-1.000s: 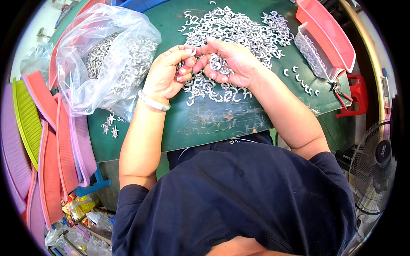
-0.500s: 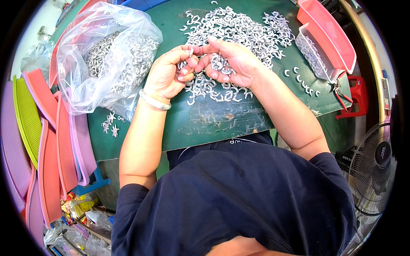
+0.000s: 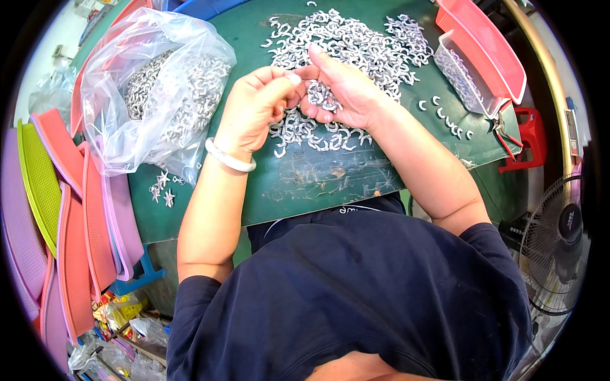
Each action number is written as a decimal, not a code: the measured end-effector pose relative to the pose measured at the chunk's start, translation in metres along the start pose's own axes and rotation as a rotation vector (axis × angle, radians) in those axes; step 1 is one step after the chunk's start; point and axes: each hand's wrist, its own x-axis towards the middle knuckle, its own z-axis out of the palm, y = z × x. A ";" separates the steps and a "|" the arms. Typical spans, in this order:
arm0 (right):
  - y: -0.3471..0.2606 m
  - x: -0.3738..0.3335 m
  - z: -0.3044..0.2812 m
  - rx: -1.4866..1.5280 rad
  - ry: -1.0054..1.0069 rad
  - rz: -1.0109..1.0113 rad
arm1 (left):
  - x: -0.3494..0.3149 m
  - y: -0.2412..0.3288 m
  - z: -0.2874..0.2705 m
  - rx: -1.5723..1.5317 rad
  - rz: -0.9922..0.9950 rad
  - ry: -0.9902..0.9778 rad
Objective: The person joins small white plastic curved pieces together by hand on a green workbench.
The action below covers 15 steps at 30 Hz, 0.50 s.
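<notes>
A cluster of small silver-grey crescent-shaped metal pieces [image 3: 323, 95] lies in the cupped palm of my right hand [image 3: 351, 94], its thumb pointing up and away. My left hand [image 3: 257, 105], with a pale bangle at the wrist, is closed beside it, thumb and fingertips touching near the right fingers. Whatever sits inside the left fingers is hidden. Both hands hover over the near side of a large heap of the same crescent pieces [image 3: 362, 41], spread on a green table [image 3: 305, 190].
To the left stands a clear plastic bag [image 3: 114, 143] full of similar pieces, with several star-shaped pieces [image 3: 162, 187] near it. Stacked colored baskets [image 3: 79, 254] line the left. At right are a clear tub [image 3: 464, 79], pink basket [image 3: 489, 51], red-handled pliers [image 3: 503, 134] and a fan [image 3: 559, 241].
My left hand has turned and its fingers have curled in, hiding the crescent pieces that showed in it before. The right hand still cradles its cluster. The whole view has shifted slightly.
</notes>
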 end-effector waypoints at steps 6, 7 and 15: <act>0.004 0.000 0.003 0.000 0.034 -0.061 | 0.003 -0.011 0.026 0.331 0.110 0.101; 0.004 -0.001 0.005 -0.019 0.054 -0.059 | 0.004 -0.013 0.027 0.315 0.090 0.104; 0.003 0.000 0.002 -0.013 0.015 -0.068 | 0.008 -0.017 0.008 0.124 0.123 0.087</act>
